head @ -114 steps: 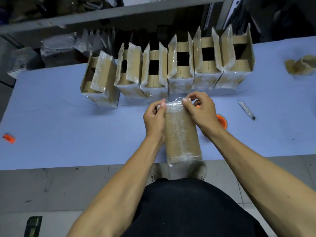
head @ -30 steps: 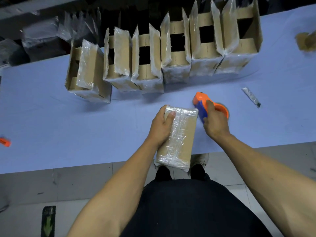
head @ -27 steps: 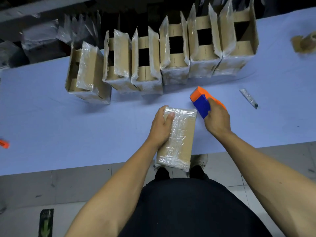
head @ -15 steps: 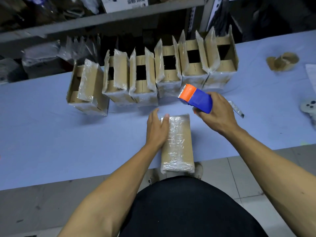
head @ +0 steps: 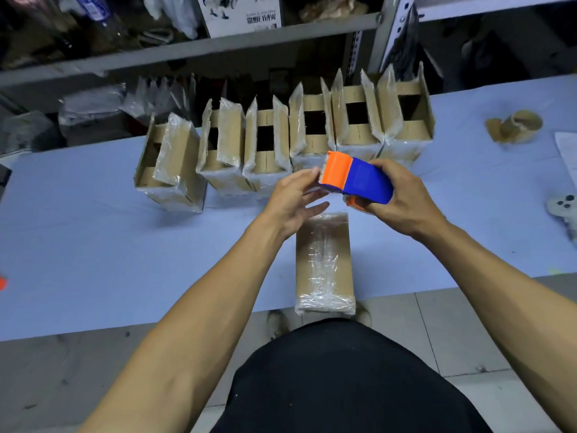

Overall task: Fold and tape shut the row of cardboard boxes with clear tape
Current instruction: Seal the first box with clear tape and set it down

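Observation:
A closed cardboard box (head: 324, 260) wrapped in clear tape lies flat on the blue table (head: 93, 229), its near end over the front edge. My right hand (head: 406, 198) grips an orange and blue tape dispenser (head: 359, 179) in the air above the box's far end. My left hand (head: 293, 198) has its fingers spread, thumb and fingertips at the dispenser's orange front. Behind them stands a row of several open boxes (head: 265, 164) with flaps up, the leftmost (head: 170, 170) a little apart.
Empty brown tape cores (head: 515, 128) lie at the far right, and a white object (head: 562, 204) at the right edge. A small orange item (head: 1, 282) shows at the left edge. A metal shelf (head: 218, 48) with clutter runs behind the table.
My right hand picked the dispenser up off the table and raised it over the box. My left hand let go of the closed box and rose to the dispenser's front.

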The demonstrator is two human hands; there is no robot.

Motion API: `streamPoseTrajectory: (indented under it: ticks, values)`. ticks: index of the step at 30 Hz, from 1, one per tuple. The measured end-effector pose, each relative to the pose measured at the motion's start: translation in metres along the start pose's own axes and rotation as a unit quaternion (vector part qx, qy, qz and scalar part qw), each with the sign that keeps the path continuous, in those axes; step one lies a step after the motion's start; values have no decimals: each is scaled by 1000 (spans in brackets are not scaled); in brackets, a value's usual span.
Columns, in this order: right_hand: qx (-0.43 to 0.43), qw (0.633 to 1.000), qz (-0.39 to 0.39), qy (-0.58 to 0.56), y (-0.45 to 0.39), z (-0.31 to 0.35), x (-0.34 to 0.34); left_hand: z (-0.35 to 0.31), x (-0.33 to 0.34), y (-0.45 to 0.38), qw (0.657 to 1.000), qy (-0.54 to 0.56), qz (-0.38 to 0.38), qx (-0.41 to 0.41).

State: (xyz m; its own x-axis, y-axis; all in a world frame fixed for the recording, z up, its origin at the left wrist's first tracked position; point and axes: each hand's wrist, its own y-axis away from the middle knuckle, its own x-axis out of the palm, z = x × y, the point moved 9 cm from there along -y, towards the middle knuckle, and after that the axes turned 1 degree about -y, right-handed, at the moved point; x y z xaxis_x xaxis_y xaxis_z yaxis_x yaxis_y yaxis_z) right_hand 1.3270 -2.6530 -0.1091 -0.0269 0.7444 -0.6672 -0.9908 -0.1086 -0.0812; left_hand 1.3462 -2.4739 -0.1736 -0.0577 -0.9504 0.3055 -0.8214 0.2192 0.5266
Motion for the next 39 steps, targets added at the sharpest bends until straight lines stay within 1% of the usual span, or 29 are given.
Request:
streamPoseTrajectory:
  ticks: [3, 7, 12, 16, 17, 18, 20, 21, 23, 27, 29, 32, 36, 39]
  values:
    - [-16, 1000, 13, 12, 2, 4, 1, -2, 0, 3, 1000, -3, 20, 0]
    - [-26, 1000, 4, 9, 4, 8, 1, -3, 5, 7, 999, 21, 27, -15]
    - [-25, 1000, 4, 12, 5, 5, 2, 1, 6, 8, 1000, -9, 12, -3]
    - [-33, 999, 3, -4, 6, 7, 4, 3, 2, 8, 1000, -5, -2, -2]
    - [-36, 999, 4, -2, 6, 6, 5, 1, -1, 8, 999, -35, -15, 15]
    - [-39, 999, 4, 5, 7, 5, 6, -2, -5, 7, 995, -89, -35, 41]
    - [-44, 999, 3, 31, 7, 4, 9, -10, -11, 7, 968, -215, -75, 101]
    - [-47, 998, 4, 45, 8, 4, 10, -12, -12, 7, 956, -255, -87, 118]
    - [-58, 995, 11, 76, 7, 6, 14, -11, -15, 6, 943, -290, -98, 128]
    - [-49, 987, 47, 145, 8, 2, 22, 3, -17, 4, 931, -330, -92, 126]
    - [-46, 983, 58, 169, 12, 0, 24, 7, -21, 4, 932, -325, -103, 124]
    - [-36, 981, 53, 184, 19, -19, 9, 1, -63, 4, 948, -248, -171, 107]
    - [-20, 976, 81, 199, 26, -45, -2, 15, -91, 5, 943, -293, -141, 73]
    - [-15, 979, 98, 179, 24, -48, 10, 33, -96, 1, 932, -305, -185, 60]
